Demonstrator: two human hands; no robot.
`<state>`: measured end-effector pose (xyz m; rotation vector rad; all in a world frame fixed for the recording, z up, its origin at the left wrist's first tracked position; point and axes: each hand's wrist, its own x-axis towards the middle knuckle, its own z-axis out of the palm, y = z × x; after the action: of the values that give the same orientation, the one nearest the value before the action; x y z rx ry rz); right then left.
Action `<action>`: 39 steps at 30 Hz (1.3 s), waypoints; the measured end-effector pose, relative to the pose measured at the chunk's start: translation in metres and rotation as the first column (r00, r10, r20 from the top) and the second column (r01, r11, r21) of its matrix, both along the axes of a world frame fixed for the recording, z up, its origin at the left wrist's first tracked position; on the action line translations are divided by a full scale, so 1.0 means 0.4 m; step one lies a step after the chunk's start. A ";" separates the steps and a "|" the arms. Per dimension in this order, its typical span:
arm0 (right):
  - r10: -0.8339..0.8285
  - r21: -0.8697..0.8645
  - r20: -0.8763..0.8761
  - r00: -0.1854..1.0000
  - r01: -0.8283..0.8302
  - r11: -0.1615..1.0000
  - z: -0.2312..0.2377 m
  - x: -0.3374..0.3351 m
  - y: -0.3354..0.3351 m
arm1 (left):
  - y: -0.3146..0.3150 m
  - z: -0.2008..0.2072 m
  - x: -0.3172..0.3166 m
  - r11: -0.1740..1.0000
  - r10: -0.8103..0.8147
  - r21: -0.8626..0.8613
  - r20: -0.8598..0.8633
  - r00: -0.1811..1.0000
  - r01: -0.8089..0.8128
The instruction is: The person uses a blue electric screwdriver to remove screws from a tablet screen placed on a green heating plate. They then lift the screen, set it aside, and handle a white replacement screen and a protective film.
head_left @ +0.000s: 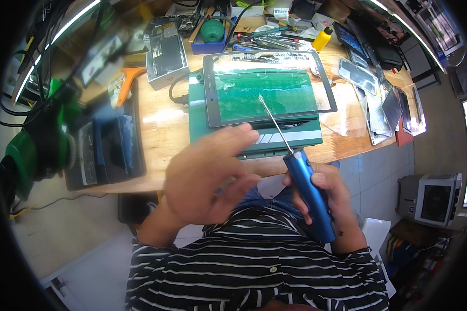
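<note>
My right hand (333, 187) is wrapped round a blue handheld electric tool (312, 199) with a long thin metal shaft. The shaft's tip reaches over a clear tablet glass (267, 96) with a black border, and bits of residue show near the tip. Whether the tip touches the glass I cannot tell. The glass rests tilted on a green screen-separator machine (202, 136) whose plate is dotted with holes. My left hand (207, 173), a little blurred, hovers at the machine's front left with thumb and fingers apart, holding nothing.
An orange-handled scraper (127, 85) and a white box (166, 59) lie to the left, with dark tablets (117, 147) nearer me. Tweezers and hand tools, a yellow bottle (321, 39) and a green ball (212, 31) line the back. Phones and panels (358, 75) are stacked right.
</note>
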<state>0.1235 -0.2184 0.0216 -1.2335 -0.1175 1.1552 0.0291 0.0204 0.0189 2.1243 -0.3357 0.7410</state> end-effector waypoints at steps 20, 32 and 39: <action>0.852 -0.150 0.387 0.353 -0.887 0.436 0.036 0.007 -0.144 | -0.047 0.001 -0.115 0.542 -0.636 -0.173 -0.724 0.267 0.822; 0.181 0.052 0.134 0.974 -0.189 0.981 0.105 0.030 -0.171 | 0.125 0.037 -0.146 0.915 -0.287 0.067 -0.586 0.758 0.399; 0.033 0.191 -0.220 0.975 0.010 0.981 -0.024 -0.023 0.094 | 0.092 -0.009 -0.071 0.987 0.024 -0.155 -0.032 0.999 -0.028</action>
<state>0.1143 -0.1808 0.0120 -0.9288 -0.0660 1.2536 0.0006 0.0572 0.0152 1.9937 -0.2265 0.7255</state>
